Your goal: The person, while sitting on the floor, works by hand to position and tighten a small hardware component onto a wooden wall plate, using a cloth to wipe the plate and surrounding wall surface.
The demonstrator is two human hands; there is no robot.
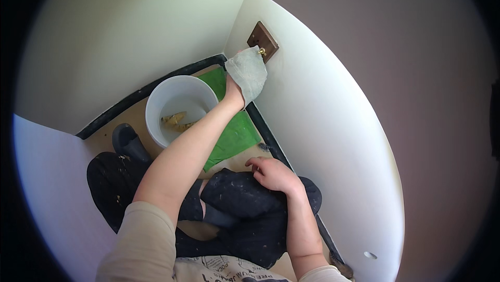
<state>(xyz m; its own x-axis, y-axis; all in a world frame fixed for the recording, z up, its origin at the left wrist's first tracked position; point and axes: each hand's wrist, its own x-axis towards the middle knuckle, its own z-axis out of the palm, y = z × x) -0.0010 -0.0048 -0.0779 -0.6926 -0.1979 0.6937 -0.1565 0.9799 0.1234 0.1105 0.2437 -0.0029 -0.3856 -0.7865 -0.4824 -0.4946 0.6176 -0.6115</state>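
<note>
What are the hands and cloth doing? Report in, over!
Left hand mostly under pale cloth, up at brass fitting. Right hand empty, over dark trousers. Cloth partly hides brown plate; left forearm partly blocks view of white bucket.

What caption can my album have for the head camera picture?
Left hand, draped with pale cloth, at a brown wall plate, white bucket nearby.

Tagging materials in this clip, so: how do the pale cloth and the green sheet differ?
Colour: the pale cloth is whitish grey-green; the green sheet is vivid green.
Pose: the cloth drapes over the left hand; the sheet is spread on the floor.
Extent: the cloth looks smaller; the sheet, though partly hidden, covers more.
Shared: both look thin.
</note>
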